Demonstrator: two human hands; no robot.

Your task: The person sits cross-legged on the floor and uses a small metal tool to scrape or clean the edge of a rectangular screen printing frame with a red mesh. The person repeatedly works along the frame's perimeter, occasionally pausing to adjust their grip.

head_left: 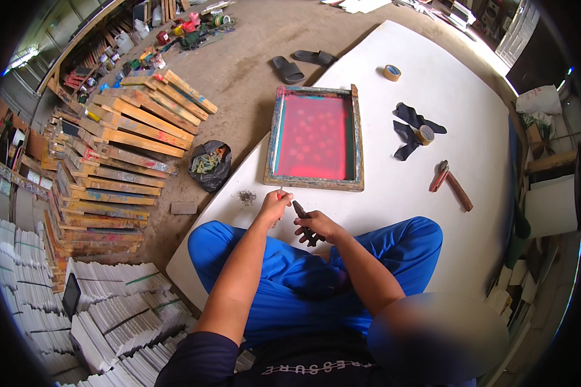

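Observation:
In front of my crossed legs a silk-screen frame (271, 138) lies flat on the white board, its wooden sides stained and its mesh (316, 138) pink-red. My left hand (276, 205) is closed just below the frame's near edge, around a slim thing too small to make out. Dark-jawed pliers (299, 210) are gripped in my right hand (321, 226), their jaws pointing up toward the left hand. A small heap of thin dark bits (246, 197) lies on the board left of my left hand.
On the white board (381, 58) rest tape rolls (391, 73), dark cloth pieces (419, 119), red-handled pliers (439, 177) and a hammer (460, 191). Beyond its left edge are slippers (288, 69), a black bag (210, 166), stacked wooden frames (126, 200) and white paper stacks (119, 316).

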